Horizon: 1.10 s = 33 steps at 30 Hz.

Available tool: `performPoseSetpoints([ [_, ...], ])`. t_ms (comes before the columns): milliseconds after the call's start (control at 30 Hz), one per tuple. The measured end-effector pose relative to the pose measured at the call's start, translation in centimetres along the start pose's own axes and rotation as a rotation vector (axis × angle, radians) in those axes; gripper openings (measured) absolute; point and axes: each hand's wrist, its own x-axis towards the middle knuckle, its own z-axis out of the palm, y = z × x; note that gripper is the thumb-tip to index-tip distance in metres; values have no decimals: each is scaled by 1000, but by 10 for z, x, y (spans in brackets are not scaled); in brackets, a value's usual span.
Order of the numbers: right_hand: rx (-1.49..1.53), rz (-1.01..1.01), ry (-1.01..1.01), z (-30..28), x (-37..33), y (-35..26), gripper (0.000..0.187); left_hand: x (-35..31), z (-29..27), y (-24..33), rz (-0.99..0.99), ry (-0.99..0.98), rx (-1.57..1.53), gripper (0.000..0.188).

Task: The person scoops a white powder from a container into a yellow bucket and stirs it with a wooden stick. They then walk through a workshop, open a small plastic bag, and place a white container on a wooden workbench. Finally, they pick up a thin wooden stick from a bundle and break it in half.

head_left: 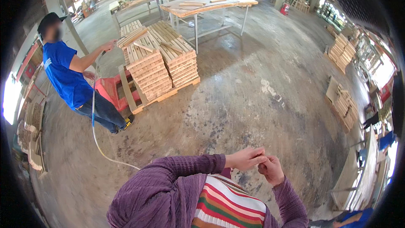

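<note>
My left hand (245, 158) and my right hand (273, 170) meet in front of my body, above the bare concrete floor. The left one is closed, its fingers pressed together against the right fingertips. Curled in a loose fist, the right hand has its thumb side toward the left. Anything pinched between them is too small or too hidden to make out. Purple sleeves (190, 164) cover both forearms, and a striped garment (230, 200) shows below.
At left, a person in a blue shirt (63, 71) holds a nozzle on a pale hose (98, 145) that runs toward my left arm. Stacked wooden slats (147, 76) sit on a pallet by a red pallet jack (110, 90). Behind stands a worktable (219, 6); more wood stacks (341, 103) lie right.
</note>
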Motion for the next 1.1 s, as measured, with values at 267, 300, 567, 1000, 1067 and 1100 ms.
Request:
performPoseSetpoints([
  [267,314,-23,-159,-64,69,-137,35,142,-85,17,-122,-170,-275,30],
  [300,303,3,-175,-71,82,-149,35,154,-96,14,-150,-187,-291,31],
  [567,314,-29,-211,-115,218,-205,35,233,-180,-39,-132,-55,-214,33],
  [1000,-33,-443,-293,-108,480,-355,41,388,-437,-74,-41,77,-369,26],
  [1067,51,-392,-419,-108,514,-390,34,415,-471,-67,2,82,-493,24],
  [1100,99,-366,-482,-109,528,-406,32,426,-489,-63,-33,19,-425,24],
])
